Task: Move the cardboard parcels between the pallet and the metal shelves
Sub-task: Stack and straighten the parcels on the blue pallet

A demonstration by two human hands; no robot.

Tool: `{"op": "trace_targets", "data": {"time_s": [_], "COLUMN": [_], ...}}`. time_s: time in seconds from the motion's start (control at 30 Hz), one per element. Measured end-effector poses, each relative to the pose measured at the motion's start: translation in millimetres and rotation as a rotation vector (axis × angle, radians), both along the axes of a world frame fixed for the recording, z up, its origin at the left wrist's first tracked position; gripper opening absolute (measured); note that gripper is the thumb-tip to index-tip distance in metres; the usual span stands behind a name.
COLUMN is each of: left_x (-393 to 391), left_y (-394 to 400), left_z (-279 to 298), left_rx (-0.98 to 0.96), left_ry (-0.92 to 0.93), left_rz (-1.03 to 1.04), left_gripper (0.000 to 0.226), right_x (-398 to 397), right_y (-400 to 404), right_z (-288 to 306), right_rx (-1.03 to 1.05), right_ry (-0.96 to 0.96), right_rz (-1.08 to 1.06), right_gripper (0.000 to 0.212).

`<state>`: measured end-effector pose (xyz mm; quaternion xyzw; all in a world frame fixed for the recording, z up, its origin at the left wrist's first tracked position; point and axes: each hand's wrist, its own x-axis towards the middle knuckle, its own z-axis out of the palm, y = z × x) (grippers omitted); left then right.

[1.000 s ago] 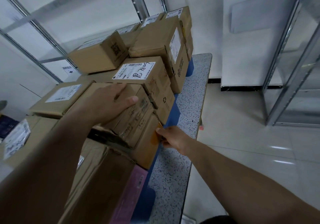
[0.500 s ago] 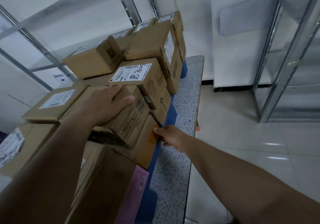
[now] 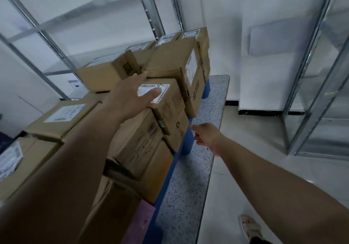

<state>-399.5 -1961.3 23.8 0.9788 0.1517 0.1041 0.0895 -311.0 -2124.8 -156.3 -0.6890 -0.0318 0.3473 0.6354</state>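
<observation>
Several brown cardboard parcels are stacked on a blue pallet (image 3: 188,145). My left hand (image 3: 130,96) lies flat with spread fingers on top of a parcel with a white shipping label (image 3: 166,102), the thumb on the label. My right hand (image 3: 205,136) hovers beside that parcel's lower right corner, fingers loosely curled, holding nothing. In front of it sits a scuffed, lower parcel (image 3: 139,141). Behind stands a taller parcel (image 3: 175,64).
Metal shelves (image 3: 47,35) rise behind the stack at the left, and another metal rack (image 3: 311,96) stands at the right. The pallet rests on a speckled grey slab (image 3: 190,177). Light floor tiles lie to the right, with my shoe (image 3: 249,226) at the bottom.
My left hand has left the scuffed front parcel and moved forward onto the labelled parcel. My right hand has moved away from the front parcel's corner, forward along the pallet edge.
</observation>
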Motion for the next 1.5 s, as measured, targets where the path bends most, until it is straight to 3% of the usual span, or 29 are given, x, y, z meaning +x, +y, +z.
{"op": "trace_targets", "data": {"time_s": [0.13, 0.57, 0.83, 1.5], "left_x": [38.4, 132.8, 134.7, 127.2], "left_y": [-5.3, -9.8, 0.7, 10.3], "left_z": [1.3, -7.6, -8.2, -6.3], "left_rx": [0.011, 0.157, 0.139, 0.09], "left_ry": [-0.004, 0.172, 0.163, 0.195], "left_rz": [-0.039, 0.02, 0.018, -0.002], "left_gripper": [0.076, 0.082, 0.078, 0.085], "right_x": [36.3, 107.3, 108.9, 101.4], "right_y": [-0.6, 27.9, 39.3, 44.5], "right_z": [7.3, -0.3, -15.6, -16.2], "right_rx": [0.068, -0.023, 0.011, 0.031], "right_ry": [0.002, -0.024, 0.075, 0.059], "right_rz": [-0.045, 0.007, 0.008, 0.028], "right_gripper": [0.032, 0.026, 0.042, 0.037]}}
